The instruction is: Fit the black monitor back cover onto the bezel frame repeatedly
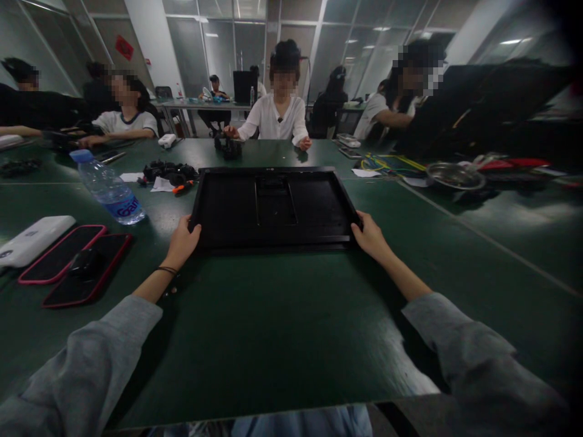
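Note:
A large flat black panel (pixel 273 206), like the back shell of a monitor, lies on the green table (pixel 282 321) in front of me. My left hand (pixel 183 241) grips its near left corner, fingers curled over the edge. My right hand (pixel 371 235) grips its near right corner the same way. Both my arms are in grey sleeves, and a dark band circles my left wrist.
A water bottle (pixel 108 189) lies to the left, near two red-edged phones (pixel 86 267) and a white pack (pixel 34 240). Black parts (pixel 170 172) sit beyond the panel's far left corner. A metal bowl (pixel 455 176) and cables (pixel 387 162) are at right. Several people sit across the table.

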The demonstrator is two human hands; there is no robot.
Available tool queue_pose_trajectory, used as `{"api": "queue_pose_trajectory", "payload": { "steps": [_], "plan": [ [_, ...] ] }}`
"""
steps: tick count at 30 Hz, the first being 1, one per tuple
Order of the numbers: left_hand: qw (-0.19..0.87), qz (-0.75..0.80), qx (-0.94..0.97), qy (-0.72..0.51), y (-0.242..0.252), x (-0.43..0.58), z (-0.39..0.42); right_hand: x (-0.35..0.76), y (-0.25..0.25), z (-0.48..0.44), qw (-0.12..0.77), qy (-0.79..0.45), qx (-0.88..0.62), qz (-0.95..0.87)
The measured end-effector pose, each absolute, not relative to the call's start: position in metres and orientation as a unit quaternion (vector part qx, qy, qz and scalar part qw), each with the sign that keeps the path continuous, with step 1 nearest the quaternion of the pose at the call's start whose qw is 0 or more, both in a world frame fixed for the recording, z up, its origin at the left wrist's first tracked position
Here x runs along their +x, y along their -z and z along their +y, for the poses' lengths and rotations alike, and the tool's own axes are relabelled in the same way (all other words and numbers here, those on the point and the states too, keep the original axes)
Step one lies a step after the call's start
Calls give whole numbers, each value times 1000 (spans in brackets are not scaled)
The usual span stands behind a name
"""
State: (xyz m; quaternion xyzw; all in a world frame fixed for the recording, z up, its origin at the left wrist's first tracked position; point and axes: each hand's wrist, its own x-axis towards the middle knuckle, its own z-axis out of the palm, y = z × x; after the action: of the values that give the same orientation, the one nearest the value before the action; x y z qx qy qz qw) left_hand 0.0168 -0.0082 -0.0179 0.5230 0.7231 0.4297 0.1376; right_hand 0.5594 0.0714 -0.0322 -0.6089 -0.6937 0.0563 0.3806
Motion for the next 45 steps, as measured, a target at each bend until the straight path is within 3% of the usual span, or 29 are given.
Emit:
{"api": "queue_pose_trajectory", "payload": {
  "steps": [45],
  "plan": [
    [144,721,519,-435,19,15,-7,558,31,69,376,-70,-620,-685]
  ]
}}
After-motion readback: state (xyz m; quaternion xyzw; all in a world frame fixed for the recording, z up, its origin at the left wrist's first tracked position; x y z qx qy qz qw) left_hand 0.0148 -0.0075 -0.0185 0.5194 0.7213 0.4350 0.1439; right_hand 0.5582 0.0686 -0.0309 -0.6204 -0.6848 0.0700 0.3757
